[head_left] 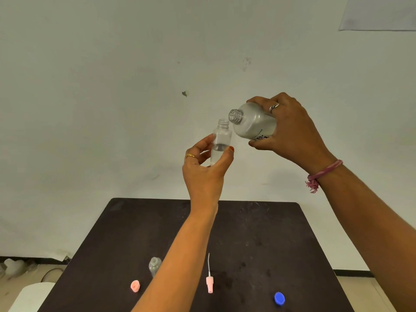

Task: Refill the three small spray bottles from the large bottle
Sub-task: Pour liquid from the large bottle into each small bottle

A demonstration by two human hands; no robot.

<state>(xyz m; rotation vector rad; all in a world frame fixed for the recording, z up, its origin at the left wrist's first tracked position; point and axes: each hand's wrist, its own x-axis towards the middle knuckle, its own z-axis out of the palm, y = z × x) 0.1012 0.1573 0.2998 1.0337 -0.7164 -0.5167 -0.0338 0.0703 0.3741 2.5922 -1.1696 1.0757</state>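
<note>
My left hand (203, 170) holds a small clear spray bottle (221, 140) upright in the air, uncapped, with liquid filling its lower part. My right hand (290, 129) grips the large clear bottle (252, 122), tilted with its open mouth pointing left, just above and to the right of the small bottle's neck. No stream of liquid shows between them. A second small clear bottle (154, 265) stands uncapped on the dark table (258, 244), partly hidden behind my left forearm. A pink spray pump with its tube (209, 281) lies on the table.
A pink cap (135, 285) lies at the table's front left and a blue cap (279, 298) at the front right. A white wall rises behind the table. A white object (33, 296) sits low at the left, beside the table.
</note>
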